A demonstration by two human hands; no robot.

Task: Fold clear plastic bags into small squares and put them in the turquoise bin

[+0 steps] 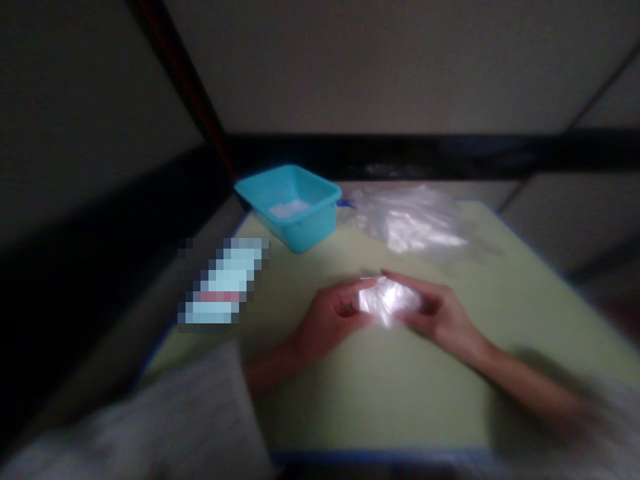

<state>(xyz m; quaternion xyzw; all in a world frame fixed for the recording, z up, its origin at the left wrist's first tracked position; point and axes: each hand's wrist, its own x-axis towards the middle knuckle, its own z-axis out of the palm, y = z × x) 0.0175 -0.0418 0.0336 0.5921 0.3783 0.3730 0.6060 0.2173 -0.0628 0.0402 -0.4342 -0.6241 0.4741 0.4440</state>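
A small, shiny clear plastic bag (384,301) is held between my two hands over the middle of the table. My left hand (327,317) grips its left side, thumb below and fingers above. On the opposite side my right hand (443,310) pinches the bag the same way. Glare and blur hide whether anything is inside it. Beyond the hands lies a heap of clear plastic bags (410,220). To its left stands a turquoise plastic basin (313,230) with some whitish pieces (290,208) in it.
The pale green table (380,400) has a blue edge. A pixelated, phone-like screen (225,283) is at the table's left side. Something small and blue (345,203) lies between the basin and the heap. Walls (400,67) rise behind the table.
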